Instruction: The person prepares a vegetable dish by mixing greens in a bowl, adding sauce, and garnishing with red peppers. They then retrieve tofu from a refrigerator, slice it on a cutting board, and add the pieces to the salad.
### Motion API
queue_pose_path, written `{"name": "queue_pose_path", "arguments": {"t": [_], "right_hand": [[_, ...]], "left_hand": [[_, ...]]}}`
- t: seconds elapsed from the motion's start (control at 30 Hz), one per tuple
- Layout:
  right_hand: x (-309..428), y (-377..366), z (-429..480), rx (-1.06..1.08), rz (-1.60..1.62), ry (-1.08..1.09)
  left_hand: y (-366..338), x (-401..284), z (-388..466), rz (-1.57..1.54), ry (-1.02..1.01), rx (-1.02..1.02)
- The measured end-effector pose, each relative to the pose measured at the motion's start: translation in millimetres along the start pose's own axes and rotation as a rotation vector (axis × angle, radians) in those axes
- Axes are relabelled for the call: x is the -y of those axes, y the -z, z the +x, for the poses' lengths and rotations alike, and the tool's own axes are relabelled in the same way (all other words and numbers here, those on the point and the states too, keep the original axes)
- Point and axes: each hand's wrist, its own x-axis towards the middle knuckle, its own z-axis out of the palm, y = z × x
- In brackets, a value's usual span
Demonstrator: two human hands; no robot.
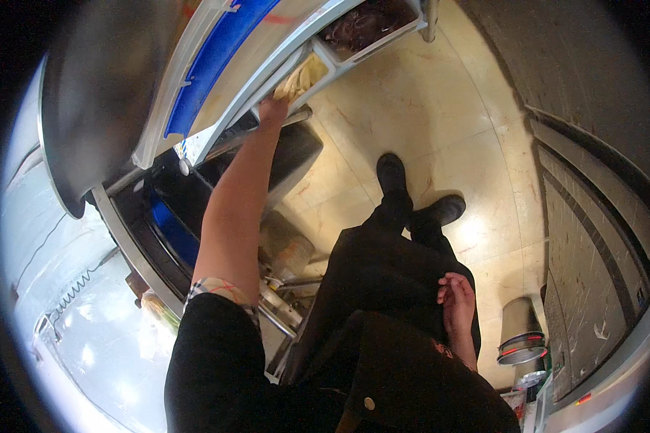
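My left arm stretches forward to the row of containers, and my left hand (273, 110) is at the near end of a pale plastic bin (331, 69). Pale yellow, strip-like food (302, 77) lies in that bin, right by my fingers. The fingertips are hidden, so I cannot tell whether they grip any of it. Past it, another bin holds dark reddish-brown contents (368, 24). My right hand (457, 303) hangs beside my right thigh over the dark apron (379, 281), fingers loosely curled and apart, holding nothing.
A large metal sheet or hood (105, 108) and a blue-striped panel (211, 70) stand at the left. A metal container (521, 325) is on the tiled floor (466, 162) at right, near steel cabinet fronts (590, 233). A plastic bag (157, 319) lies at lower left.
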Motion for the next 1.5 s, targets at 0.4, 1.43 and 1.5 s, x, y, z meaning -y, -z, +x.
{"name": "queue_pose_path", "arguments": {"t": [0.4, 1.43, 1.5], "right_hand": [[-3.4, 4.9, 5.1, -0.011, 0.016, -0.027], [42.2, -104.3, 0.5, 0.330, -0.378, -0.021], [49.3, -163.1, 8.9, 0.462, -0.424, -0.005]], "left_hand": [[77.4, -124.1, -64.0, 0.028, 0.180, 0.017], [252.2, -134.5, -226.4, -1.178, 0.581, 0.264], [277.6, -140.5, -243.1, -1.070, 0.472, 0.228]]}}
